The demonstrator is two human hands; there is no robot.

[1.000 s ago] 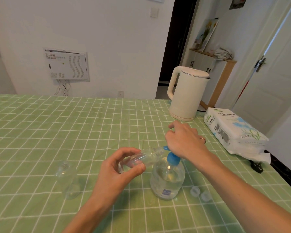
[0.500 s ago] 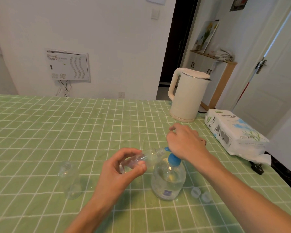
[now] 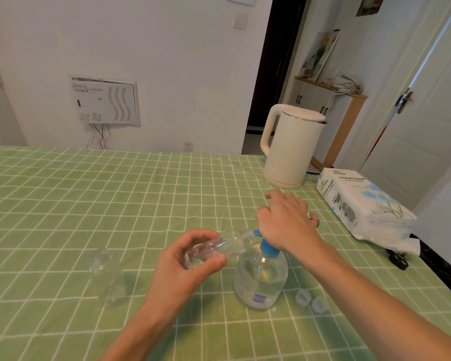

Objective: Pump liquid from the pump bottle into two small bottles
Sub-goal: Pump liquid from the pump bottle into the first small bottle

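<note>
Green checked tablecloth (image 3: 89,204) spreads right across the table, white grid lines running to the far edge. Over on the far right corner stands a cream electric kettle (image 3: 292,149), upright, lid down, handle facing left. Just beside it to the right lies a white tissue paper pack (image 3: 362,204), lying flat, a sheet poking out at its near end. A black plug (image 3: 397,261) sits just beyond that end. Behind, on the white wall, a panel (image 3: 104,102) with wires (image 3: 99,138) dangling below, and a socket (image 3: 188,146) low down. Dark doorway (image 3: 274,61), wooden-edged cabinet (image 3: 323,105) with a painting (image 3: 318,54) propped on top, white door (image 3: 427,126) at far right
</note>
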